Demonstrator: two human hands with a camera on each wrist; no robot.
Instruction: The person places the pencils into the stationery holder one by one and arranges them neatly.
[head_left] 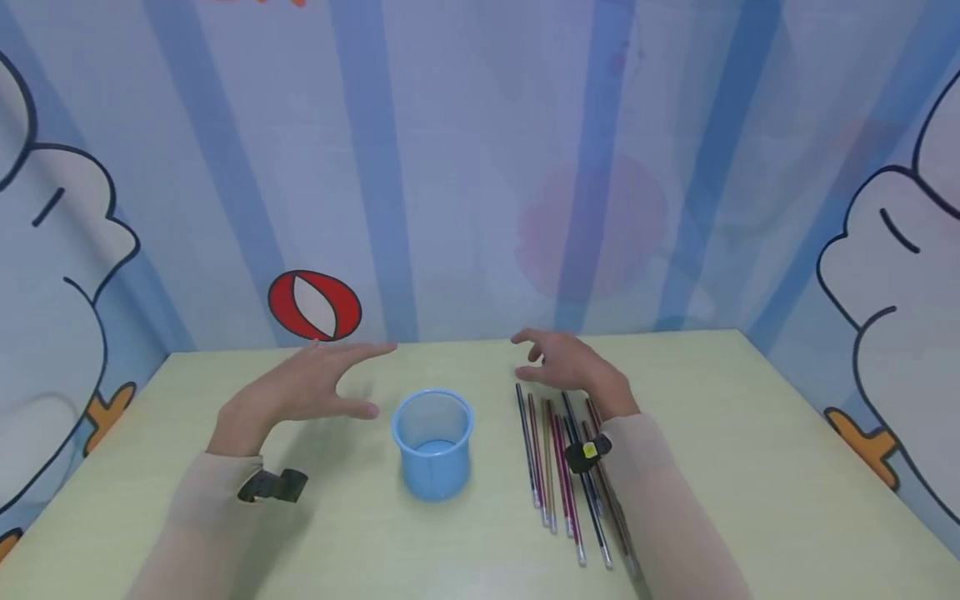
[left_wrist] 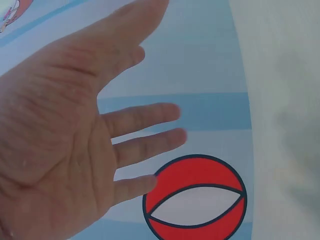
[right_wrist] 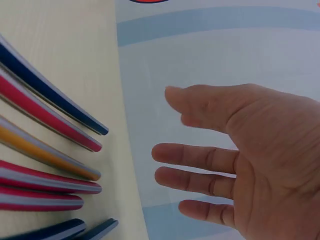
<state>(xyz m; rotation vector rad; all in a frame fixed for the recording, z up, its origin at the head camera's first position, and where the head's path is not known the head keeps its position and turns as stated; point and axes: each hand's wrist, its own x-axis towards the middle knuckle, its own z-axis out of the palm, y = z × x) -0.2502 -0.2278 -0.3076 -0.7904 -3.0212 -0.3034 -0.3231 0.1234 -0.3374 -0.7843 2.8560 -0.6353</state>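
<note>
I see a pale yellow-green table filling the lower frame, matte top, soft even light, faint shadows only. Backdrop wall runs 9 to 3 o'clock: pale blue-white sheet with darker blue vertical stripes. Red-and-white ball print at 11 o'clock, just above the table's far edge. Faded pink patch at 1 o'clock. White cartoon figures with orange feet at 9 and 3 o'clock.

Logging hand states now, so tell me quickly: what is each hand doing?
Left hand: open, holding nothing.
Right hand: open, holding nothing, above the pencils.
</note>
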